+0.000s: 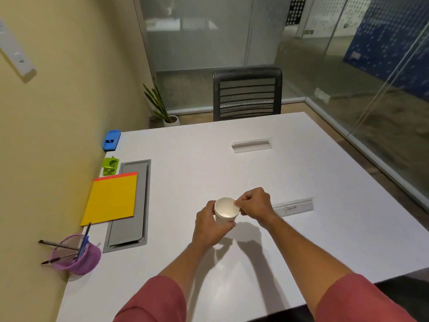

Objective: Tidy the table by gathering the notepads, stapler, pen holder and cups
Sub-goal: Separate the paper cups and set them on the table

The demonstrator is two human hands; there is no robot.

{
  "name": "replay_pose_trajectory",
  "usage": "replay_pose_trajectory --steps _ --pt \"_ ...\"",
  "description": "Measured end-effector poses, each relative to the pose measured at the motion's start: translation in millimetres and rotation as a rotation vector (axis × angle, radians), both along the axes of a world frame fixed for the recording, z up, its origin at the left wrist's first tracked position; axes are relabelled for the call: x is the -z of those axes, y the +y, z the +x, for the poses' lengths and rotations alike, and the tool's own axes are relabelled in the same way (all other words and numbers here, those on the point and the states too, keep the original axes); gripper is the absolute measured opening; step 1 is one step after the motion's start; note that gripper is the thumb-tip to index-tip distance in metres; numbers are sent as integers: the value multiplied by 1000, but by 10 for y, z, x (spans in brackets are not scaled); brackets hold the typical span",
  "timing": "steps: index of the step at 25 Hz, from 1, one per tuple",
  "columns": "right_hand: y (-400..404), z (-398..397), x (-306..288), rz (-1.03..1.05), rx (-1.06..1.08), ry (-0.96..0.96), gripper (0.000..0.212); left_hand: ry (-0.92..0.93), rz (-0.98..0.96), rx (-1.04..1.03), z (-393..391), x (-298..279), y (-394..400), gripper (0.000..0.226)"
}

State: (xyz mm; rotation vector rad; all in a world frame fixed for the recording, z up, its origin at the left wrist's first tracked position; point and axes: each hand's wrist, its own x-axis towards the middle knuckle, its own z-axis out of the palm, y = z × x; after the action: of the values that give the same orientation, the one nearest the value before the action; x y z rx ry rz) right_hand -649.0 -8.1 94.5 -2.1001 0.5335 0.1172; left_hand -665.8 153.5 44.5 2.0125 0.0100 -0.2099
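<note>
A smooth white paper cup (225, 210), round and empty, is held above the middle of a matte white table (301, 240). The left hand (210, 225) wraps its side; the right hand (254, 203) pinches its rim. Along the wall, well left, sit a purple mesh pen holder (77, 256) containing pens, a flat yellow notepad (111, 199) and a green stapler (110, 166).

We see a matt white paper cup (225, 211), smooth inside. Table (301, 228) top: smooth white laminate, faint sheen. Far-left stapler (111, 166): glossy green plastic with metal parts. Yellow notepad (111, 201): matt paper. Near-left pen holder (76, 255): purple mesh. Far chair (247, 94) back: black mesh. Sleeves (153, 300): reddish cloth.
</note>
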Motion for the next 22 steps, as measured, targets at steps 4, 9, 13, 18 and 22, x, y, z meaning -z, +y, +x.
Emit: replay_pose_trajectory --steps 4,9,13,18,22 --pt "-348 26 70 50 48 14 11 -19 31 73 91 62 -314 53" --pt "-629 4 128 96 93 53 10 9 9 139 200 132 -595 65" --pt "-770 6 166 98 147 53 9 8 22 183 310 181 -733 64" --pt "-998 38 88 242 238 3 7 33 43 249 462 240 -841 62" --pt "-1270 31 8 340 363 -85 10 24 64 245 562 305 -904 64"
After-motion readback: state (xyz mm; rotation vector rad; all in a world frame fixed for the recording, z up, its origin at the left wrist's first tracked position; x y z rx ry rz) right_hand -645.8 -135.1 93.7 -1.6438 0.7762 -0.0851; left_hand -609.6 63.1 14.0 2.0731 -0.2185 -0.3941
